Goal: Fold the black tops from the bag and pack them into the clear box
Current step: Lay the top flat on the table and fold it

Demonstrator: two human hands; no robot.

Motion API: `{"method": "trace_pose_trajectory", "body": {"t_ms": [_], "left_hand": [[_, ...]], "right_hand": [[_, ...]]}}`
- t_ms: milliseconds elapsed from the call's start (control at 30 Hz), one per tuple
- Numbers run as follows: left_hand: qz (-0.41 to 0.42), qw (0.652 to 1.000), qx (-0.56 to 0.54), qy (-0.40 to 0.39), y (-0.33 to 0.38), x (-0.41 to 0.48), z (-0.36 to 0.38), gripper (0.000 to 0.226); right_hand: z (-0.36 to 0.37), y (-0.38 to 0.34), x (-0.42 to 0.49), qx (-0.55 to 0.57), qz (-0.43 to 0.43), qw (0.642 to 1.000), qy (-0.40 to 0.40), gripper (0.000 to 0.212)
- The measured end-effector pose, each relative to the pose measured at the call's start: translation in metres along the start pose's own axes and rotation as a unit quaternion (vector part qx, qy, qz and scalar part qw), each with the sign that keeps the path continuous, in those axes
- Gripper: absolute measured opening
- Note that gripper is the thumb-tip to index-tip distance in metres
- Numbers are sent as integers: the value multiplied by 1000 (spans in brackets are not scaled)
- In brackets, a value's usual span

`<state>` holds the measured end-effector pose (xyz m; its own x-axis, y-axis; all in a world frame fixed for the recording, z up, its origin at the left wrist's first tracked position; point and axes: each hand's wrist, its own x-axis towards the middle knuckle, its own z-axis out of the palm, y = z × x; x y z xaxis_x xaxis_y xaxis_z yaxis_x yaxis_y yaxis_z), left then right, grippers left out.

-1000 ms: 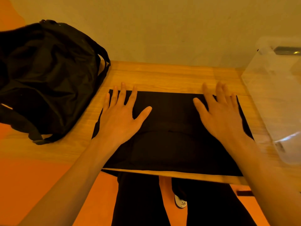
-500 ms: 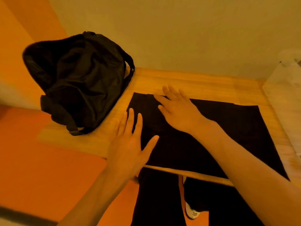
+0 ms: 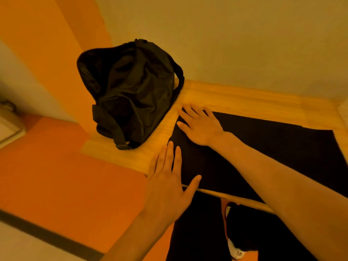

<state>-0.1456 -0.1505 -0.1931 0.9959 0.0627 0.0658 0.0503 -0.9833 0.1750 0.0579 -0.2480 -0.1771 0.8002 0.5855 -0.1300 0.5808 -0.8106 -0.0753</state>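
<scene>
A black top [image 3: 267, 153] lies flat, folded into a rectangle, on the wooden table [image 3: 244, 100]. My right hand [image 3: 201, 125] rests flat on the top's far left corner, fingers spread and pointing left. My left hand [image 3: 169, 176] lies flat at the top's near left edge, fingers straight, partly over the table's front edge. The black bag [image 3: 130, 91] sits on the table's left end, just left of the top. Only a pale sliver of the clear box [image 3: 343, 110] shows at the right edge.
The table stands against a pale wall. Orange floor lies left of and below the table. My legs in black trousers and a white shoe [image 3: 235, 251] show under the table's front edge.
My right hand has crossed from the top's right side to its far left corner. My left hand slid back to the near left edge. My view has swung left, and the clear box has almost left it.
</scene>
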Motion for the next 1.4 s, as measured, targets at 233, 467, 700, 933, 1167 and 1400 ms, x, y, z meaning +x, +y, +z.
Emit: {"method": "trace_pose_trajectory", "body": {"t_ms": [233,467,700,933,1167,1400], "left_hand": [[-13,999,9,-33,3,-5,-8,96],[26,999,-28,36,43,26,-28,89],[284,938,-114,-163,181,108,-12,58],[403,898,58,-168,262,165,31,64],[390,912,5,-125,259,149,26,65],[267,963,28,-31,130,69,-9,71]], "right_hand": [[-11,3,-26,24,-5,999,37,63],[2,86,-168,30,194,978,65,71],[23,104,-283,27,342,935,87,90],[43,107,-314,36,360,927,99,78],[50,106,-327,28,346,934,88,77],[37,97,-330,18,275,953,124,75]]}}
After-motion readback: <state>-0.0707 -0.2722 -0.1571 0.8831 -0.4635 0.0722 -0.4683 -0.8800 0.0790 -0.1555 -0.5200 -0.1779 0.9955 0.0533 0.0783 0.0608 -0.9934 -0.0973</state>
